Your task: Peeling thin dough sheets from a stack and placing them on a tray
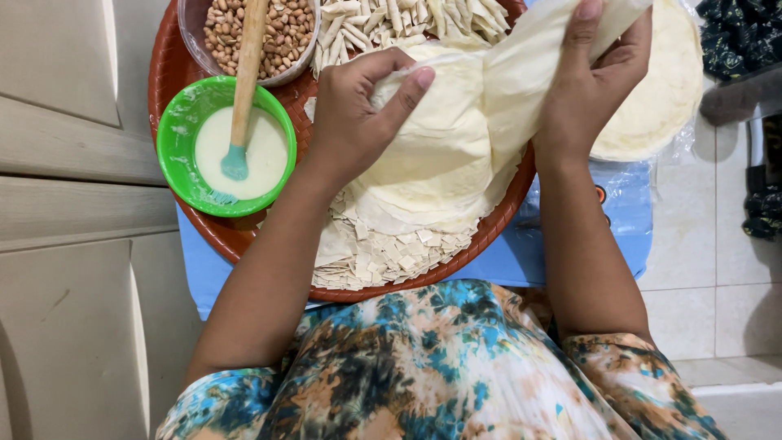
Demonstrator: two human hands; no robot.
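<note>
Pale, thin dough sheet (444, 155) being peeled apart by both hands over a red tray (195, 49).

The left hand (358, 114) pinches the sheet's upper edge, thumb and forefinger closed on it; the right hand (586, 90) has its fingers closed around a lifted flap (529, 73), which runs up and away from that grip. The rest of the sheet hangs below and between the two grips, lying on dough scraps (383, 257) in the tray. Such a thin layer looks likely to tear if the hands pull unevenly. Left of the left wrist, a green bowl (175, 138) of white paste with a brush (243, 90) could be knocked by the forearm.
</note>
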